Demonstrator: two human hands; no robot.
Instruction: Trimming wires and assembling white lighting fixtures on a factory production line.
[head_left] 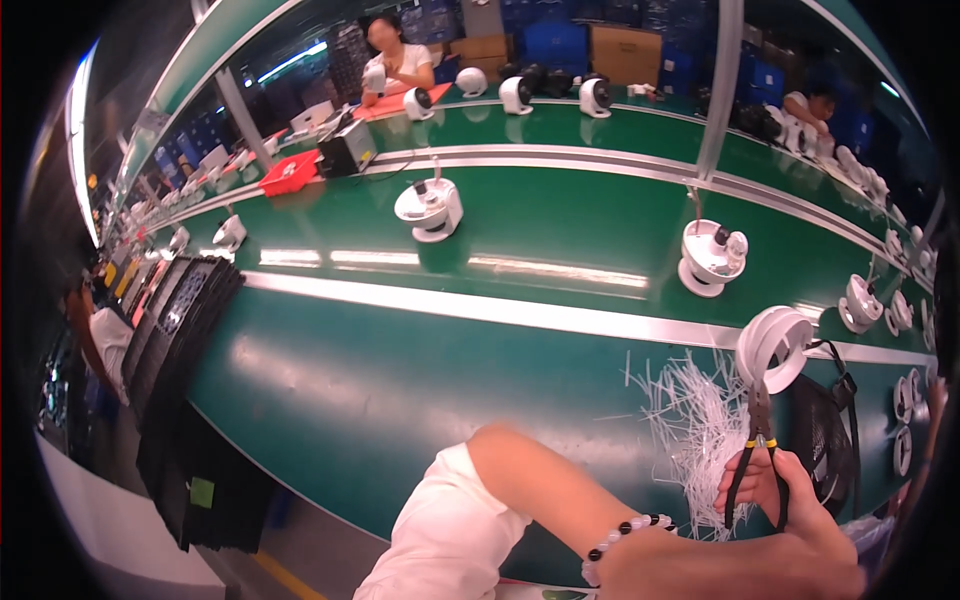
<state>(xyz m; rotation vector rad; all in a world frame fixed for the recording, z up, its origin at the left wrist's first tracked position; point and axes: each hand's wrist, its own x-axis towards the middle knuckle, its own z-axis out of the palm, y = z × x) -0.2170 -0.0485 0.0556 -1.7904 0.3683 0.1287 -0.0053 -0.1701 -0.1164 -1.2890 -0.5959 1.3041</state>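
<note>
In my right hand (pixel 775 485) is a pair of pliers (pixel 757 430) with black and yellow handles, its fingers closed around them. The handles are spread, and the jaws point away from me, up to the rim of white plastic rings (pixel 765 350). Whether the jaws grip a ring I cannot tell. My left arm (pixel 540 478), with a white sleeve and a bead bracelet (pixel 625 540), reaches to the right. Beyond the bracelet, my left hand is hidden behind the blurred forearm at the lower edge. A heap of thin white plastic strips (pixel 695 430) lies left of the pliers.
Right of the rings lies a black mesh bag (pixel 825 435). White round-based units (pixel 430 208) stand along the green belt (pixel 560 230) beyond a pale rail (pixel 480 305). Black trays (pixel 190 310) are stacked at left. A person (pixel 400 65) sits across, near a red basket (pixel 290 173).
</note>
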